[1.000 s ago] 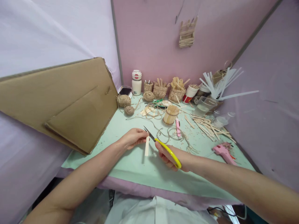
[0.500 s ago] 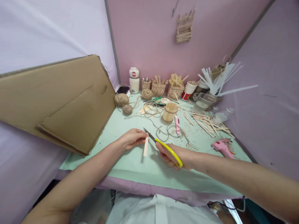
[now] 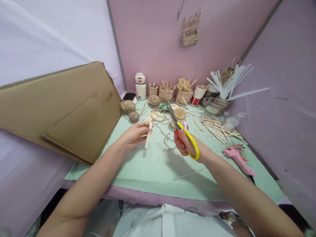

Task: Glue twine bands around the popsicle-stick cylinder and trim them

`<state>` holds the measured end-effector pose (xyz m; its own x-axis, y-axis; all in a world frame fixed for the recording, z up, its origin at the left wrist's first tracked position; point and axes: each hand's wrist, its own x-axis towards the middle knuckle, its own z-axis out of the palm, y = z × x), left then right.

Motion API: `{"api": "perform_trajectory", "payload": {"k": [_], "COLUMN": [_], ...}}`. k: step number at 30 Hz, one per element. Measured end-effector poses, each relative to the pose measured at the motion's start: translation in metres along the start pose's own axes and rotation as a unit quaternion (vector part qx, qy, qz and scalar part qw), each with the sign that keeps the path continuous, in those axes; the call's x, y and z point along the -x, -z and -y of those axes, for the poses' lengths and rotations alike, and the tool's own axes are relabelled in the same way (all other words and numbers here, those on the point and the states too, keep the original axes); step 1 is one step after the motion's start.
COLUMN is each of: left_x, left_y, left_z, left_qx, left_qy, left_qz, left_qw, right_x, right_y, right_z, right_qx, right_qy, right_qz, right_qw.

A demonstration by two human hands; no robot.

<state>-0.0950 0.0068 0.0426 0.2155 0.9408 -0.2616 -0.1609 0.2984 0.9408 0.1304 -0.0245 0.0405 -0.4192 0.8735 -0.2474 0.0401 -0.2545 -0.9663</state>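
So the big change here: half a second back the scissors [image 3: 175,121] had their blades right up against the top end of the stick [image 3: 148,135], pointing left across it. Now the right hand [image 3: 184,144] has swung them away, and the blades point up and back toward the far wall, well apart from the stick. They look shut or near enough, though the angle makes that hard to call. The fingers are curled through the yellow and red handles with a firm hold.

The left hand [image 3: 134,134] has moved too, a bit up and away from the table's near edge. It has the stick pinched near its upper end between thumb and fingertips, and the rest hangs down just above the green table [image 3: 153,164], tilted a little. The stick is near the middle of the table, between the two hands, just left of the loose twine [image 3: 168,140].

My read is that the snip at the stick's end is over, or at least paused, since blade and wood aren't meeting any more. I can't tell whether the stick came out shorter, and I can't pick out a fresh offcut among the crumbs.

Nothing else has budged: cardboard [image 3: 74,108] on the left, pink glue gun [image 3: 238,158] on the right, little wooden pot [image 3: 179,115] behind the scissors.
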Motion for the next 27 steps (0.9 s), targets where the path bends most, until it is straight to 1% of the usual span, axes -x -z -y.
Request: {"api": "perform_trajectory", "payload": {"k": [2,4,6,8,11,14,20,27], "left_x": [-0.002,-0.005,-0.008,-0.009,-0.005,0.000,0.002,0.000], "left_y": [-0.008,-0.016,-0.021,-0.023,-0.026,-0.030,-0.034,-0.030], "left_z": [-0.010,-0.014,-0.010,-0.002,0.009,0.014,0.014,0.016], "left_qx": [0.017,0.046,0.083,0.101,0.077,0.056,0.026,-0.009], "left_qy": [-0.019,-0.037,-0.051,-0.063,-0.080,-0.106,-0.136,-0.138], "left_qz": [0.017,0.026,0.023,0.013,0.012,0.006,-0.029,-0.025], "left_qw": [1.000,0.998,0.995,0.993,0.994,0.993,0.990,0.990], "right_x": [-0.013,-0.023,-0.029,-0.028,-0.020,-0.013,-0.010,-0.006], "right_y": [-0.003,-0.007,-0.010,-0.014,-0.019,-0.023,-0.026,-0.031], "right_z": [-0.005,-0.012,-0.020,-0.026,-0.029,-0.030,-0.032,-0.031], "right_qx": [0.012,0.037,0.077,0.130,0.219,0.258,0.272,0.251], "right_qy": [0.047,0.087,0.121,0.138,0.133,0.133,0.139,0.130], "right_qz": [-0.023,-0.054,-0.076,-0.094,-0.119,-0.119,-0.098,-0.088], "right_qw": [0.999,0.994,0.987,0.977,0.959,0.950,0.947,0.955]}}
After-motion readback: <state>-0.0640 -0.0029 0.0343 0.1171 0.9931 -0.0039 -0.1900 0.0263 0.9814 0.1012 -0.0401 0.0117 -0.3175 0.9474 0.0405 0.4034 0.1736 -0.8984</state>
